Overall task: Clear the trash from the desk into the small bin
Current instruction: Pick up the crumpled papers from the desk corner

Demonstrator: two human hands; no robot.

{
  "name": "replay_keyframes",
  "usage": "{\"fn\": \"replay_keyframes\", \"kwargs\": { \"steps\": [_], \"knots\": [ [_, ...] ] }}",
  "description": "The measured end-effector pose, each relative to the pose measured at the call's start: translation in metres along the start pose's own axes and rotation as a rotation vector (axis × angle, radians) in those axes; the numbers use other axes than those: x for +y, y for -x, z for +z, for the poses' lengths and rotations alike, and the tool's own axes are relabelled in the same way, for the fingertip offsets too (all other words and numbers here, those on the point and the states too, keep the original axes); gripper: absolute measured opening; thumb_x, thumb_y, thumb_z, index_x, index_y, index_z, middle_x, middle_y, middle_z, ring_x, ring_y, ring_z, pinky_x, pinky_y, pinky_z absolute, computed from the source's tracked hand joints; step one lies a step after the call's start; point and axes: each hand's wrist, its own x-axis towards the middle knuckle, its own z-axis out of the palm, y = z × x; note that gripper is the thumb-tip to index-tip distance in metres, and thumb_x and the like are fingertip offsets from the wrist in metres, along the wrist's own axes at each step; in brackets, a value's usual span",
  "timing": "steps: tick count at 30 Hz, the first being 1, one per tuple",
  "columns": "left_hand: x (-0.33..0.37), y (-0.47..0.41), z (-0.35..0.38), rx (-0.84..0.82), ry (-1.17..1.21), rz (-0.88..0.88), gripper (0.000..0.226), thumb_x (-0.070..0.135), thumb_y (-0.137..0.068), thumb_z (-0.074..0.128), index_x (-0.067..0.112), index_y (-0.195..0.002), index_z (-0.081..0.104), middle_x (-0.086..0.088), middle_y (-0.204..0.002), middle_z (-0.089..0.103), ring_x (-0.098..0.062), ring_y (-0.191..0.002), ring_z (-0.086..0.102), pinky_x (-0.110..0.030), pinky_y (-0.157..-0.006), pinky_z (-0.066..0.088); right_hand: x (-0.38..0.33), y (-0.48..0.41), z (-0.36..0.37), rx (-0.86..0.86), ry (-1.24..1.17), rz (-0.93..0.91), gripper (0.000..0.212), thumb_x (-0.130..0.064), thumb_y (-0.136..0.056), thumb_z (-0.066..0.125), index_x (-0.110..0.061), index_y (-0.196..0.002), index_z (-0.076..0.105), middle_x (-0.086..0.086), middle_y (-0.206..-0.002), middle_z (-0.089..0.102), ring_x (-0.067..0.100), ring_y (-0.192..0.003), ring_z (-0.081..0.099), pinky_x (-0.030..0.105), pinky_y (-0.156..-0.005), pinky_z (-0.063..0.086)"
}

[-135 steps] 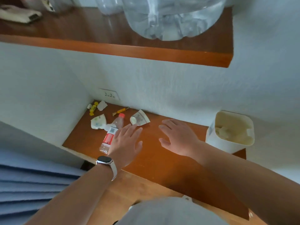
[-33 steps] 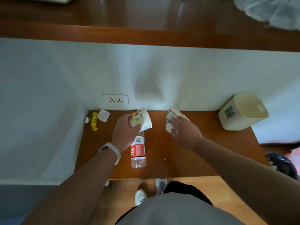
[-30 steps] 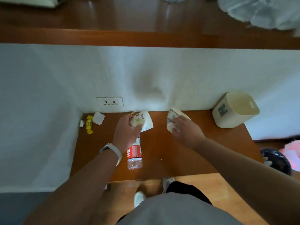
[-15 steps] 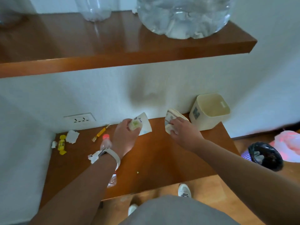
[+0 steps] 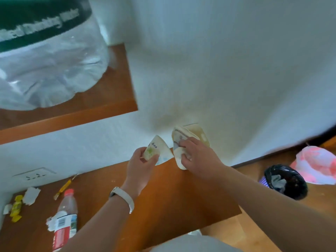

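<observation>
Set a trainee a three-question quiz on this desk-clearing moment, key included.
1. True or false: the bottle lies on its side on the desk.
2. The left hand grips: A) a flattened paper cup, B) a sponge, C) nothing?
3. Which hand holds crumpled paper right by the small bin?
Key: 1 true; 2 A; 3 the right hand.

I get only a corner of the small bin point(image 5: 199, 132) behind the right hand point(image 5: 198, 158). Water jug point(image 5: 47, 66) cut off top-left, label smeared; bottle point(image 5: 65, 219) base lost at lower edge.
</observation>
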Motion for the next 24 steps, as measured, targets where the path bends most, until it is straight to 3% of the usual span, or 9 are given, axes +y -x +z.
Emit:
{"fn": "replay_keyframes", "kwargs": {
  "steps": [8,13,17,19,24],
  "knots": [
    [0.036,-0.011,0.049,0.055,-0.065,-0.007,0.031,0.029,-0.090,0.070,0.023,-0.116,0.054,0.005,-0.101,0.066,-0.012,-0.083,0.065,-0.015,-0.052,0.047,0.064,-0.017,-0.012,-0.055,-0.057,-0.002,0.027,-0.024,-0.090,0.056,-0.019,-0.117,0.057,-0.005,-0.115,0.058,0.015,-0.098,0.055,0.025,-0.077,0.048],
    [0.043,-0.030,0.065,0.062,-0.159,0.042,0.032,0.029,-0.089,0.071,0.026,-0.113,0.051,0.007,-0.105,0.062,-0.005,-0.090,0.061,-0.026,-0.069,0.057,0.084,-0.031,-0.005,-0.093,-0.087,-0.001,0.027,-0.024,-0.090,0.055,-0.021,-0.117,0.057,-0.005,-0.117,0.058,0.016,-0.101,0.057,0.026,-0.079,0.050],
    [0.045,-0.040,0.082,0.044,-0.275,0.071,0.035,0.029,-0.089,0.070,0.026,-0.117,0.050,0.009,-0.108,0.058,-0.001,-0.091,0.057,-0.017,-0.067,0.049,0.098,-0.036,0.000,-0.118,-0.077,-0.013,0.025,-0.024,-0.089,0.058,-0.020,-0.113,0.058,-0.007,-0.111,0.058,0.013,-0.090,0.057,0.020,-0.073,0.045],
    [0.044,-0.041,0.090,0.027,-0.326,0.081,0.036,0.032,-0.088,0.070,0.026,-0.117,0.049,0.008,-0.107,0.057,-0.005,-0.089,0.059,-0.023,-0.070,0.054,0.106,-0.037,0.002,-0.133,-0.063,-0.033,0.023,-0.027,-0.085,0.059,-0.023,-0.108,0.058,-0.009,-0.106,0.058,0.010,-0.082,0.054,0.022,-0.071,0.044],
    [0.038,-0.033,0.101,-0.043,-0.531,0.194,0.034,0.038,-0.089,0.066,0.023,-0.116,0.052,0.010,-0.099,0.053,-0.009,-0.085,0.053,-0.023,-0.073,0.049,0.117,-0.035,0.002,-0.173,-0.039,-0.094,0.024,-0.033,-0.080,0.061,-0.028,-0.104,0.059,-0.013,-0.101,0.060,0.007,-0.087,0.051,0.022,-0.084,0.042]
  ]
}}
